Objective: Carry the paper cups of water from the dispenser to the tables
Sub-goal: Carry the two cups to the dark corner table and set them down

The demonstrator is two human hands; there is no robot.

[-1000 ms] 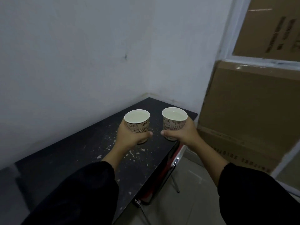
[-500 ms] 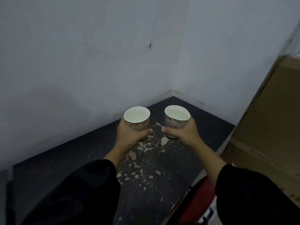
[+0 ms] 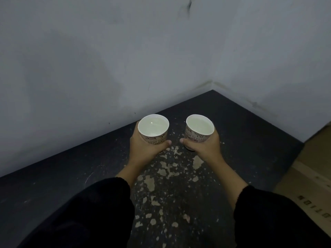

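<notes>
I hold two printed paper cups, both upright and filled with water. My left hand (image 3: 143, 149) grips the left cup (image 3: 153, 126) and my right hand (image 3: 206, 147) grips the right cup (image 3: 199, 126). Both cups hang side by side, a small gap between them, over the far part of a black table (image 3: 250, 140) with chipped paint. I cannot tell whether the cup bases touch the tabletop. Black sleeves cover both forearms.
The table sits in a corner between two grey walls (image 3: 107, 59). A large cardboard box (image 3: 309, 172) stands against the table's right edge. Pale flaked patches (image 3: 166, 169) mark the tabletop under my hands.
The view has moved closer over the table and tilted down. Both cups have come lower toward the tabletop; the red chair and the window frame have left the view.
</notes>
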